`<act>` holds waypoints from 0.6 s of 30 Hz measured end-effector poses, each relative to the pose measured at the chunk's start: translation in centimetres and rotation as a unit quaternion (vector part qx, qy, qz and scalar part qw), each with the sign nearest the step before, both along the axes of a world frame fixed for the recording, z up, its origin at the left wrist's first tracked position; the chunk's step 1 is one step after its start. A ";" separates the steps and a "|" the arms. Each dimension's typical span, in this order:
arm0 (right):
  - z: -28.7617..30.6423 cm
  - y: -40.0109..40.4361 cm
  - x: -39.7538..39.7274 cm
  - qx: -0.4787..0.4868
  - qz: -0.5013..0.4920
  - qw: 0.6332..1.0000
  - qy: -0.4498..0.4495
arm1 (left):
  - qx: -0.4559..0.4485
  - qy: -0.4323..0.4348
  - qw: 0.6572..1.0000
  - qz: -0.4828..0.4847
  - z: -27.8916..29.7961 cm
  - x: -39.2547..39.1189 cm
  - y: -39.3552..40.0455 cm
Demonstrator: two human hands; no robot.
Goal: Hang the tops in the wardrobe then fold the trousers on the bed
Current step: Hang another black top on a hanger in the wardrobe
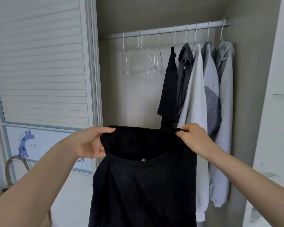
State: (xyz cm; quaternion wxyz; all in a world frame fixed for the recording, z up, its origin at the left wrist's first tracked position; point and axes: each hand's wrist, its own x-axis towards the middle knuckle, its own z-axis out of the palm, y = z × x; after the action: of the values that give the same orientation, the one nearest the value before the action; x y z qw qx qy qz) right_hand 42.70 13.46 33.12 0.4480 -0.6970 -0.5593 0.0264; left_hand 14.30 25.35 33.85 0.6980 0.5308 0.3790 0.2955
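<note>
Both hands up in front of the open wardrobe, black top (144,174) stretched between them. Left hand (88,143) grips the top's upper left edge, fingers curled round bunched fabric, thumb on top. Right hand (193,136) pinches the upper right edge between thumb and fingertips. Neither hand is free.

Key relation: the empty hangers (141,58) hang on the rail (167,29) above and beyond the hands, slightly nearer the left hand than the right. Rail runs left to right, rising a bit toward the right in this view. The top's held edge runs roughly parallel to it, well below it. Top's long axis is vertical, body hanging straight down from the hands and out of frame at the bottom. My guess is that the next step is to free one hand and reach up for an empty hanger; the left looks like the shorter reach, but then the right carries the whole garment alone and it will sag.

Top: black, soft knit-like texture, matte, a curved neckline opening visible just below the held edge with a small light tag (143,160) at its middle. Left side is bunched and folded in, right side hangs flatter.

Hung tops (202,95) fill the rail above and beyond the right hand: black, dark grey, pale grey and white ones, packed touching. Trousers and bed not in view.
</note>
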 end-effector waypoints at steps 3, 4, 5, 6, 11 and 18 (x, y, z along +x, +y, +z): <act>-0.1 0.7 0.8 -0.033 -0.014 0.999 -0.008 | 0.034 -0.042 0.998 -0.015 1.5 0.7 0.7; 0.0 1.0 0.7 -0.054 -0.006 0.998 -0.011 | 0.040 -0.065 0.997 -0.007 1.9 1.0 1.2; 0.2 1.3 0.7 -0.076 0.010 0.997 -0.010 | 0.045 -0.086 0.995 0.005 2.3 1.4 1.8; 0.6 1.8 0.5 -0.101 0.033 0.994 -0.005 | 0.049 -0.104 0.993 0.016 2.6 1.8 2.4; 4.6 4.3 -1.2 -0.138 0.223 0.961 0.084 | 0.080 -0.077 0.992 0.055 4.8 4.5 5.3; 16.3 14.0 -1.9 0.098 0.175 0.972 0.125 | 0.186 -0.037 0.977 0.102 8.0 8.4 9.5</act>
State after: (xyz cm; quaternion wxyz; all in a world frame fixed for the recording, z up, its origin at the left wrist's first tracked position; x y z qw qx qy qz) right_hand 40.83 27.49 49.39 0.5687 -0.5324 -0.6120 0.1366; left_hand 22.69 34.89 41.89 0.5666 0.5991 0.3434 0.4496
